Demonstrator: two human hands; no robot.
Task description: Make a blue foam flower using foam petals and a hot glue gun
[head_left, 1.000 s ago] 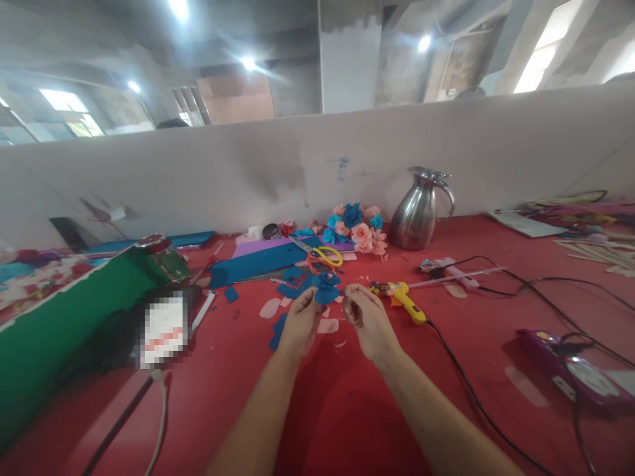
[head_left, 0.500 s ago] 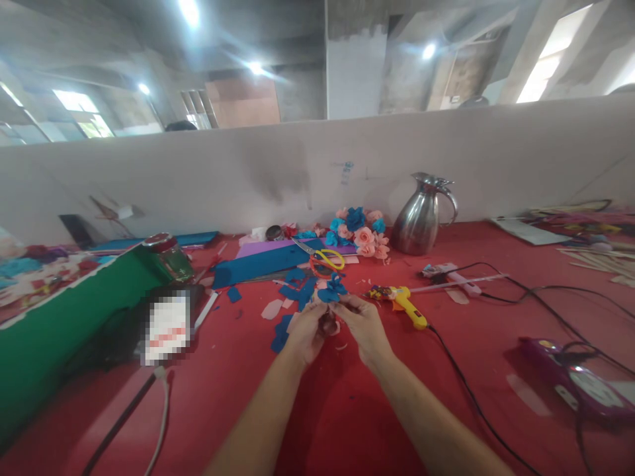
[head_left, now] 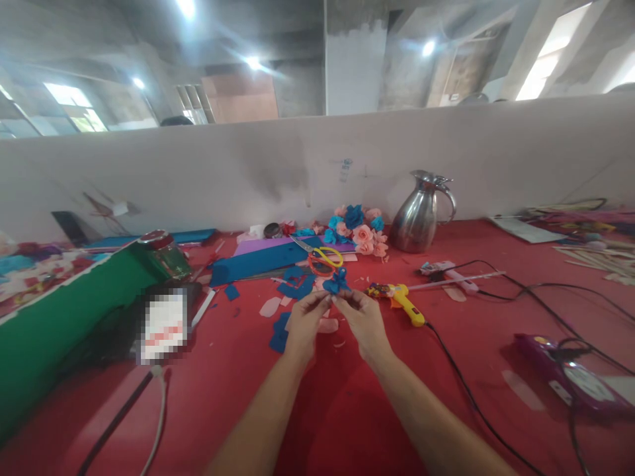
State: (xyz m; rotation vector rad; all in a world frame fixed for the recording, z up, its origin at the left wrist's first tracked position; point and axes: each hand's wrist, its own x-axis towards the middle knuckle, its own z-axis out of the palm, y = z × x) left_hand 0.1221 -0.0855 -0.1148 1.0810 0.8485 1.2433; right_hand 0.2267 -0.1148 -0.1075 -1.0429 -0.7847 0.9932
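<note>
A dark blue paper flower (head_left: pixel 337 281) is pinched at its base between the fingertips of my left hand (head_left: pixel 307 322) and my right hand (head_left: pixel 364 322). Both hands are closed, thumbs and forefingers meeting just under the petals; whatever stem lies below is hidden by the fingers. Behind the flower lie scissors (head_left: pixel 327 256) with one yellow and one red handle loop. Cut dark blue paper pieces (head_left: pixel 280 332) and pink paper pieces (head_left: pixel 270 306) are scattered left of my hands. To the right rests a yellow glue gun (head_left: pixel 407 305) with a clear glue stick in its back.
A bunch of pink and blue paper flowers (head_left: pixel 364 233) stands beside a steel jug (head_left: pixel 421 215). At right are a pink glue gun (head_left: pixel 461 279), cables and a purple power strip (head_left: pixel 570 377). A green board (head_left: pixel 59 344) and a red-lidded jar (head_left: pixel 166 254) are at left.
My two hands have drawn together, and the fingertips now meet beneath the flower. The left fingers have lifted and straightened from a curled grip. The flower moved slightly right and up.
</note>
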